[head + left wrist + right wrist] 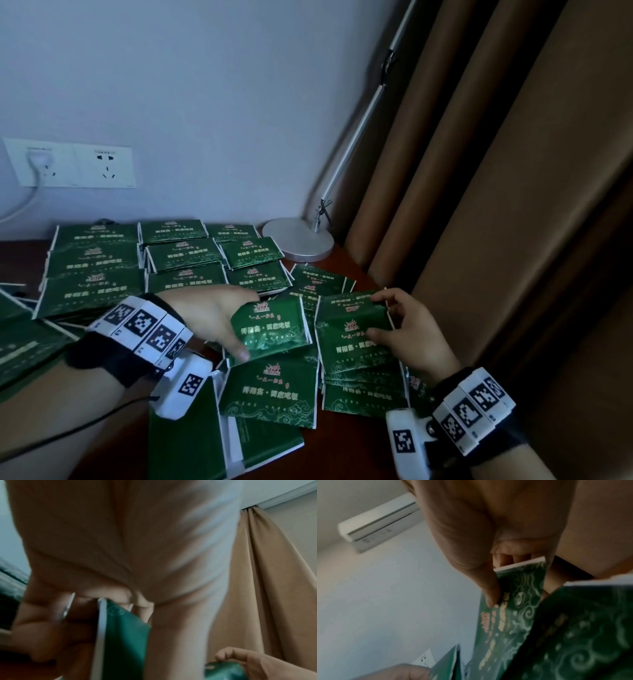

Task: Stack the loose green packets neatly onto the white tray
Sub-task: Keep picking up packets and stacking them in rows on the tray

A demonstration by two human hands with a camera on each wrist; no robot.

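A green packet (270, 327) sits pinched in my left hand (209, 315), thumb on its near edge and fingers over the far edge, lifted just above the loose packets (270, 394) scattered on the brown table (363, 270). My right hand (407, 329) grips a second packet (352, 329) by its right side, thumb on the printed face, above another overlapping heap. Behind them lie neat rows of packets (96, 274) toward the wall. A lamp base (298, 240) stands at the back right beside the brown curtain (513, 171). I cannot make out the white tray.
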